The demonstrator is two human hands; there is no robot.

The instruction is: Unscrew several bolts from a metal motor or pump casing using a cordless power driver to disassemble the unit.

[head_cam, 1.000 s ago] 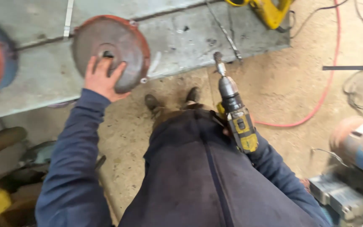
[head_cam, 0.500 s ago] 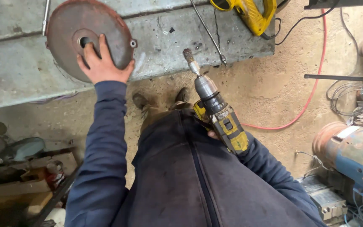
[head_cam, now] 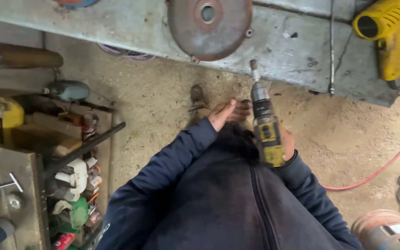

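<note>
A yellow heat gun lies on the metal slab; red hose crosses the floor.

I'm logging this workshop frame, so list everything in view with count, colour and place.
Round rusty metal disc with a centre hole: one, reddish brown, on the bench at top centre.
Grey metal bench top: one, across the top.
Yellow power tool: one, bench top right.
Thin metal rod: one, grey, on the bench right of the disc.
Red cable: one, on the sandy floor at right.
Cluttered shelf of cans and tools: one, mixed colours, left.
Yellow-and-black cordless drill: one, centre, pointing at the bench.
Right hand: grips the drill.
Left hand: open, beside the drill, holding nothing.
</note>
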